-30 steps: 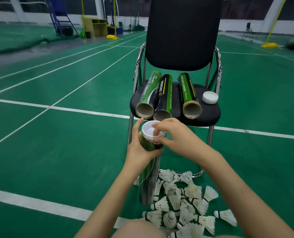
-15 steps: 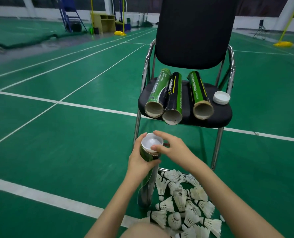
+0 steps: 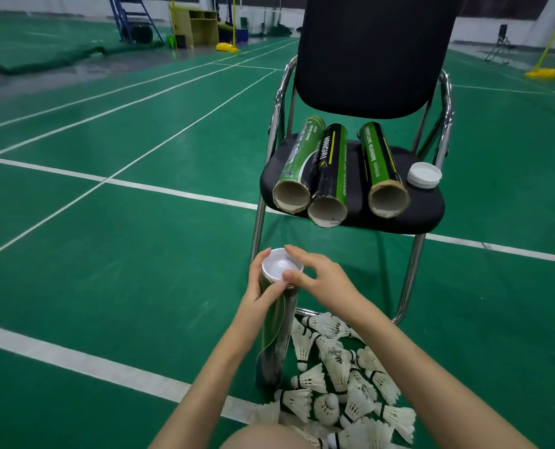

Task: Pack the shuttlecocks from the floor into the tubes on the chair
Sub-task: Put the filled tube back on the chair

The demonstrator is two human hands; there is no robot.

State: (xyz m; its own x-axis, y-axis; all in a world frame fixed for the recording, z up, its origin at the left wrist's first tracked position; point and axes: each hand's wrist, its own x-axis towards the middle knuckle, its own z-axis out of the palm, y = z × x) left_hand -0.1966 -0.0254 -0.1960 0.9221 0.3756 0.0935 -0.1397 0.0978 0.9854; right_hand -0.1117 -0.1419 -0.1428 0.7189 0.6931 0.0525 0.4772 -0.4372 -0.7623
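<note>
A dark green tube (image 3: 274,338) stands upright on the floor in front of the chair. My left hand (image 3: 263,290) grips it just below its top. My right hand (image 3: 315,277) pinches the white cap (image 3: 281,265) sitting on the tube's mouth. Several white shuttlecocks (image 3: 337,380) lie heaped on the floor to the right of the tube. Three open tubes (image 3: 321,176) lie on the black seat of the chair (image 3: 431,205), mouths toward me. A second white cap (image 3: 424,175) rests on the seat's right side.
The chair's chrome legs (image 3: 409,277) stand right behind the pile. White court lines cross the green floor. A wooden cabinet (image 3: 194,25), a blue ladder and yellow net-post bases stand far back. My knee (image 3: 263,437) shows at the bottom edge.
The tube and both hands have come down toward the floor, away from the seat edge. My right hand still holds the cap on the tube's mouth.
</note>
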